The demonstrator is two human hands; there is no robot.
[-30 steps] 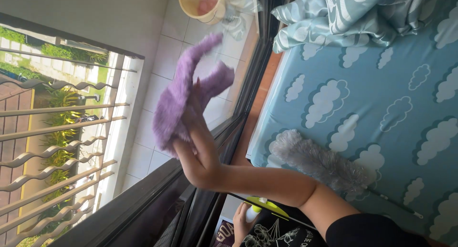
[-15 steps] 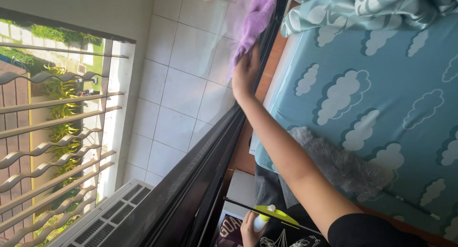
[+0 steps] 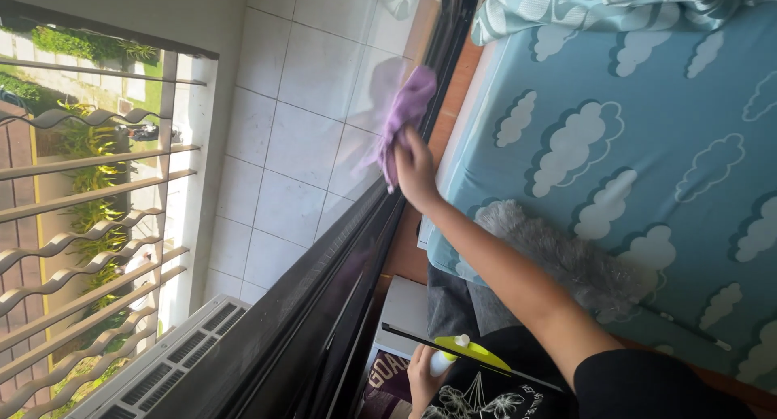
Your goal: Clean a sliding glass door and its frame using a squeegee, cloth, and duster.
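A purple cloth (image 3: 405, 115) is pressed flat against the window glass (image 3: 324, 119) by the right hand (image 3: 414, 170). Below, a yellow-topped spray bottle (image 3: 453, 356) is gripped by the left hand (image 3: 425, 380).

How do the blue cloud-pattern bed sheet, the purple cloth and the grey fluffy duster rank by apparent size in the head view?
1. Blue cloud-pattern bed sheet, by far the largest.
2. Grey fluffy duster.
3. Purple cloth, bunched in the right hand.
The duster and cloth lie at different distances, so their order is unsure.
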